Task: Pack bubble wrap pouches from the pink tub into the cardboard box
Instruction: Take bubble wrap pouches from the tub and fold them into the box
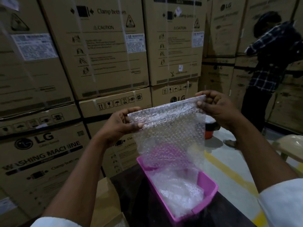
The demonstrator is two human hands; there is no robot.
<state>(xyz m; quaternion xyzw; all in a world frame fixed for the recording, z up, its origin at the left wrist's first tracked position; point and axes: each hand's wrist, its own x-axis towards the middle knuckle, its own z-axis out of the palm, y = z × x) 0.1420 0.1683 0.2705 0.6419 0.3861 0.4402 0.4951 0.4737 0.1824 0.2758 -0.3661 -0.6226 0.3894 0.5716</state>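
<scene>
— What do we have closest to us?

— Our two white sleeves [282, 208] at the bottom corners, and between them a dark table [127, 200] with the pink tub [208, 189] on it. The tub runs away from us, and loose bubble wrap pouches [178, 194] lie piled inside it. To the left of the table, low down, we see the flaps of a cardboard box [105, 202]; its inside is out of view, so we cannot tell what it holds.

— And our hands?

— Both are raised above the tub, holding one bubble wrap pouch [168, 133] by its top edge. Our left hand [121, 125] pinches the left corner, thumb in front and fingers curled behind. Our right hand [218, 108] pinches the right corner the same way, a little higher, so the top edge slopes up to the right. The pouch hangs down flat between the hands, and its lower end reaches the far rim of the tub; the pink shows through it.

— Is it touching the pile?

— We cannot tell; the clear plastic blurs together there.

— What lies behind?

— A pale floor with a yellow stripe [229, 171] on the right, a beige stool [290, 148] at the edge, and a small orange container [209, 130] just past the pouch. Further back, a person in a checked shirt [272, 63] stands bent toward the cartons. Stacked washing machine cartons [105, 51] fill the whole wall beyond.
</scene>
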